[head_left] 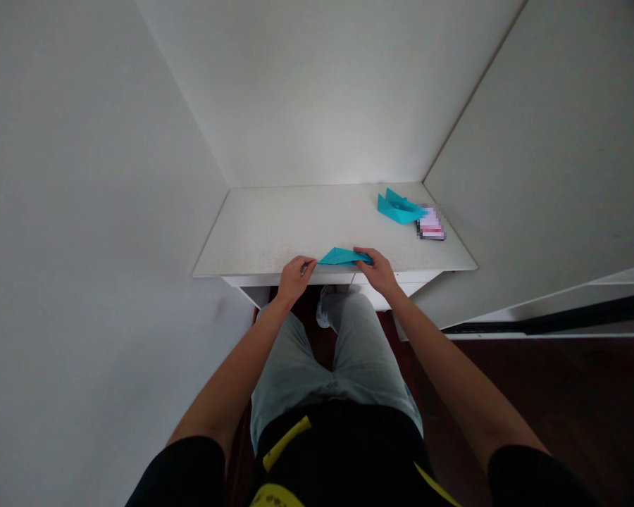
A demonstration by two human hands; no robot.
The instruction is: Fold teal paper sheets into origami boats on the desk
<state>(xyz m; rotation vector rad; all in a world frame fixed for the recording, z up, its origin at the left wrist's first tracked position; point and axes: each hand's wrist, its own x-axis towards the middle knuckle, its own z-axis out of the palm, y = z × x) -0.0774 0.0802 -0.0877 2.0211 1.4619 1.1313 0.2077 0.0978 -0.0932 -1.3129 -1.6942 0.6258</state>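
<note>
By the front edge of the white tabletop (290, 222), holding folded blue paper (337, 256) in a narrow grip: left tip in left hand (296, 276), right end in right hand (377, 270). Toward back right, blue paper boat (400, 211) overlapping, in view, pixelated object (431, 225).

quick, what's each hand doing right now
Left hand: closed, fingertips pinching the left tip of the blue folded paper.
Right hand: closed, holding the paper's right end.
</note>
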